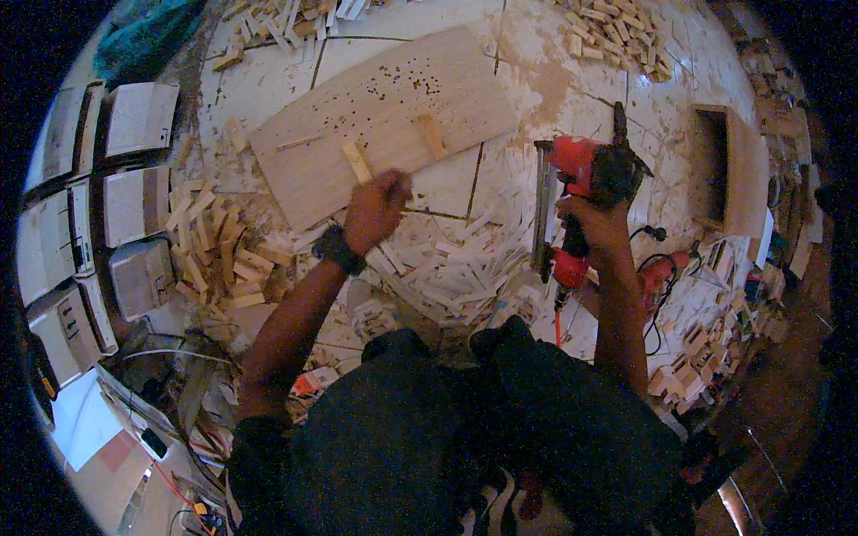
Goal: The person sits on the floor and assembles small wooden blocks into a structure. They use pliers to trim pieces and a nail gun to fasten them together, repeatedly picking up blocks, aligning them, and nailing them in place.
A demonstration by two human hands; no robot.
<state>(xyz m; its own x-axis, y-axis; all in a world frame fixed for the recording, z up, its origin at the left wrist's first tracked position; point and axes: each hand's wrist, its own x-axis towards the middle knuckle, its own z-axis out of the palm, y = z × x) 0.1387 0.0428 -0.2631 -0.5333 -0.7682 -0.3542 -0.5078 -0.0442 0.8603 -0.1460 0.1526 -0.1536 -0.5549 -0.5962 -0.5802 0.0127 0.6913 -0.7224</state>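
My right hand [597,228] is wrapped round the handle of a red and black nail gun [576,165], held up off the floor with its long magazine on the left side. A red hose runs down from the tool's lower end. My left hand [380,207], with a dark band at the wrist, is closed over the near edge of a flat wooden board [384,107]. Whatever its fingers hold, if anything, is hidden. Just beyond that hand a small wood strip [357,163] lies on the board, and a second wood block [430,136] lies to its right. Small dark bits are scattered on the board's far part.
Thin wood offcuts [447,272] are heaped near my feet, with more wood pieces [223,250] at the left. Wooden boxes [136,205] line the left side. An open wooden box [735,170] stands at the right, near a corded red power tool [660,272]. Wood blocks [617,31] lie far off.
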